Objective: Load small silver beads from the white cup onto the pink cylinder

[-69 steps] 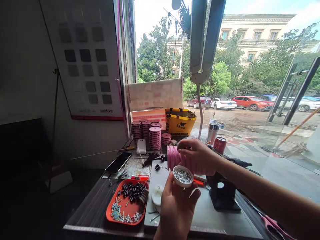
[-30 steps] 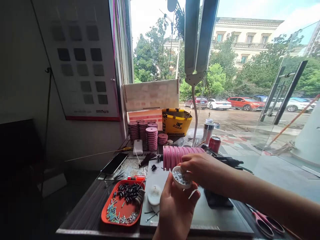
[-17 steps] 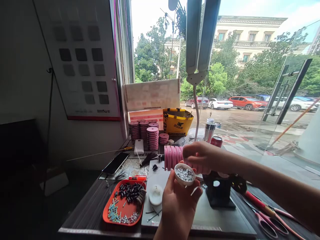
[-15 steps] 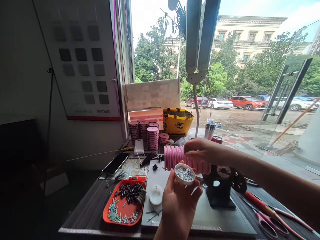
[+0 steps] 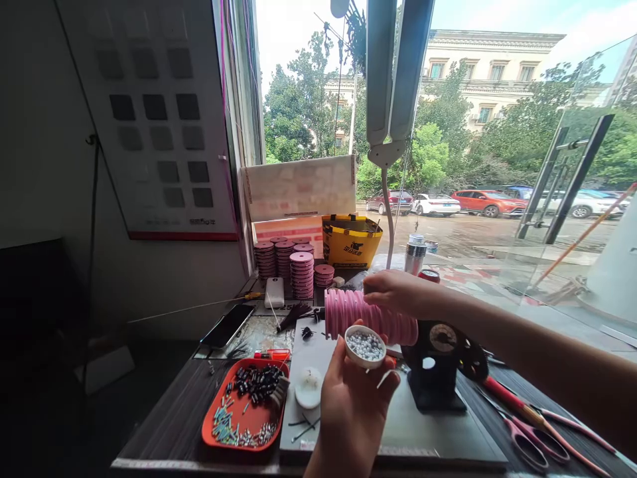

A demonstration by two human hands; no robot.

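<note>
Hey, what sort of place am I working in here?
Probably a small street-front workshop: stacked pink spools and a red tray of loose small parts on the table, with parked cars right outside.

bare left hand [image 5: 354, 401], bare right forearm [image 5: 517, 348]

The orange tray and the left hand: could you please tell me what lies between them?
In the head view, a round white piece and a few thin dark pieces lie on the grey board, between the orange tray and the left hand.
</note>
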